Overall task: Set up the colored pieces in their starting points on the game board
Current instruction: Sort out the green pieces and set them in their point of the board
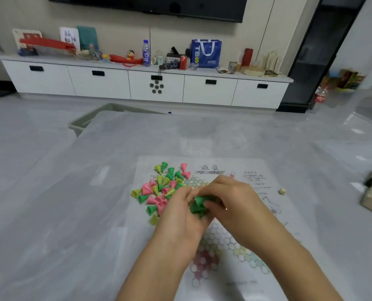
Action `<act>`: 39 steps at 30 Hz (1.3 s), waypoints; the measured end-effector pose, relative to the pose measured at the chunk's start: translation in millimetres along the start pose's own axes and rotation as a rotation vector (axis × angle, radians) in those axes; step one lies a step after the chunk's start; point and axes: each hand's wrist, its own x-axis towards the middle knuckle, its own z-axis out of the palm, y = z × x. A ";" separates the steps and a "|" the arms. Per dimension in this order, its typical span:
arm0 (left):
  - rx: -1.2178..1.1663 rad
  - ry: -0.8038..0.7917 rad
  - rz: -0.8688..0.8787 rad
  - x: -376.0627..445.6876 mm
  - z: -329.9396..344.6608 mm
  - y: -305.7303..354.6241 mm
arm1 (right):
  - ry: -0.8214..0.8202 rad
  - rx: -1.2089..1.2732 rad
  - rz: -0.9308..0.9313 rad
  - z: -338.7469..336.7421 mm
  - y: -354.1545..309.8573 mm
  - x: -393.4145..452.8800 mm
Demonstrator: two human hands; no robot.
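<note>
Left hand [180,216]: cupped, holding a bunch of green pieces [199,205], likely as a store.
Right hand [230,200]: pinching one green piece.
Pile [161,187]: mixed colours, board's [241,253] far-left edge, unsorted.

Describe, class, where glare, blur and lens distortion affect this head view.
Head view: glare washes out the white paper game board, fading its printed hexagons; the wide lens bows the long white cabinet; the left hand and right hand look slightly soft around the green cone pieces; the loose pile stays readable.
</note>
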 end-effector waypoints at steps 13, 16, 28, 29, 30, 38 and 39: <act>-0.137 -0.009 -0.238 -7.9 7.3 -21.6 | 0.234 0.333 0.145 -6.6 26.9 -38.8; -0.071 0.079 -0.238 -6.3 10.1 -27.2 | 0.249 0.338 0.174 -11.9 33.6 -42.7; 0.328 -0.038 -0.274 -10.9 12.8 -40.3 | 0.207 0.281 0.186 -15.5 50.0 -59.4; 0.318 -0.046 -0.291 -11.2 12.6 -39.1 | 0.223 0.298 0.189 -15.7 51.1 -61.2; 0.320 -0.053 -0.306 -11.3 12.6 -39.1 | 0.236 0.309 0.191 -15.9 52.7 -63.2; 0.278 -0.022 -0.235 -12.7 12.9 -36.1 | 0.234 0.468 0.358 -32.4 62.2 -90.0; 0.229 -0.006 -0.216 -13.5 11.2 -33.1 | 0.225 0.454 0.376 -34.8 63.5 -93.3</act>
